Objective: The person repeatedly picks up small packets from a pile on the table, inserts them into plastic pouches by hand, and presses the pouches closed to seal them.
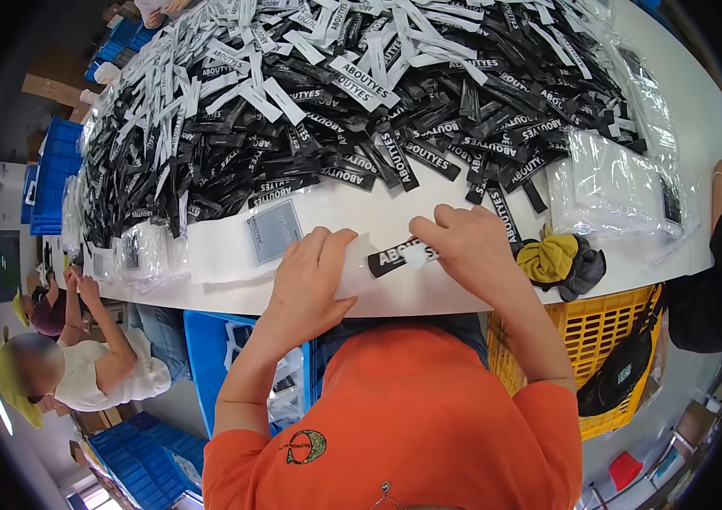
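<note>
My left hand [310, 276] is over the near table edge with its fingers and thumb apart, beside a pale translucent bag whose outline is faint. Pinched in my right hand [467, 246] is a black labelled strip [391, 257], with a small white piece near the fingertips. Left of my left hand lies a white pouch [229, 246] with a grey printed panel. Black strips [395, 161] and white strips [327, 42] lettered ABOUTYES form a large heap ahead of both hands.
Clear plastic packets [616, 183] lie at the right, near yellow and grey scrunchies [548, 257]. Below the table edge are a blue bin [208, 340] and a yellow crate [591, 331]. One person sits at the left; another person's arm reaches in at the far right.
</note>
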`<action>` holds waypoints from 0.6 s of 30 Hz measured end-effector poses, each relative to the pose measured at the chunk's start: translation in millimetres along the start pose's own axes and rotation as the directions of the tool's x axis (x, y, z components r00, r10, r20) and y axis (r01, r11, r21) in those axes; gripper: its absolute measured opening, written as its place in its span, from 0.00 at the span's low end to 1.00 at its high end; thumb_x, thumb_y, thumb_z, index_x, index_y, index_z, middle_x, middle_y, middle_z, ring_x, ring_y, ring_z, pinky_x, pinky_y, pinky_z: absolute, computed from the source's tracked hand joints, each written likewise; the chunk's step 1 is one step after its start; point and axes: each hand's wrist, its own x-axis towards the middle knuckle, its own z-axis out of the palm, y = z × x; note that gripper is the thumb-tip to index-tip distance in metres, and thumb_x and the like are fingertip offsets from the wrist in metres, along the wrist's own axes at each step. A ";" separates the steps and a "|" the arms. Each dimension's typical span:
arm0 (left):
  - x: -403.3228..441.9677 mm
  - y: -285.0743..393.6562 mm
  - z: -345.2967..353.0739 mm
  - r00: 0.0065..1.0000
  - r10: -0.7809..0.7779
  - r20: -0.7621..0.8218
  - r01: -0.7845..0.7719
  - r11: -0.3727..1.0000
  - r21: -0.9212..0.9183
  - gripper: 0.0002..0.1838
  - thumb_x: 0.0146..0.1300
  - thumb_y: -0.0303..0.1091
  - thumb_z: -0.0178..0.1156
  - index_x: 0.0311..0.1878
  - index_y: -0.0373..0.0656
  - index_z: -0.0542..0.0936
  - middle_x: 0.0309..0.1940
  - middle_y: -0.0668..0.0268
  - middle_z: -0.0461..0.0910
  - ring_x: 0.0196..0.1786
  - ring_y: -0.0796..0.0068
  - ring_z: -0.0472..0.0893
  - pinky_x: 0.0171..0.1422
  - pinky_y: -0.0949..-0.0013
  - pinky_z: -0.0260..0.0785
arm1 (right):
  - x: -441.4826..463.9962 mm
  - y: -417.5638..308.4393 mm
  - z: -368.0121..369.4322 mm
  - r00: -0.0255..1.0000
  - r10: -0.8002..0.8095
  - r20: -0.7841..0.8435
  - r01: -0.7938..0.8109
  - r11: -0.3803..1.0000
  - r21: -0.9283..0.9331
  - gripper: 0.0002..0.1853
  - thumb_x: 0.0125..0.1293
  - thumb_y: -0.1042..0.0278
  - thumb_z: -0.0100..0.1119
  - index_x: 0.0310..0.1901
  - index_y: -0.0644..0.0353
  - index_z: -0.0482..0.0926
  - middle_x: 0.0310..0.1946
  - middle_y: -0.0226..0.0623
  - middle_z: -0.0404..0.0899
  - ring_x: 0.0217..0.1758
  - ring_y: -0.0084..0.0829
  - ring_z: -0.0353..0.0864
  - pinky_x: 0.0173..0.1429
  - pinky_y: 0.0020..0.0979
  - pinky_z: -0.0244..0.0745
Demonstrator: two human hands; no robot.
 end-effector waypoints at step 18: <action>12.2 3.0 40.5 0.997 0.079 -0.013 -0.080 0.986 -0.148 0.45 0.40 0.31 0.78 0.66 0.38 0.70 0.50 0.55 0.72 0.53 0.51 0.75 0.56 0.55 0.67 | 0.3 -11.9 14.1 0.997 0.075 -0.003 -0.034 0.494 0.869 0.12 0.64 0.67 0.74 0.39 0.64 0.81 0.38 0.35 0.80 0.36 0.27 0.77 0.38 0.27 0.71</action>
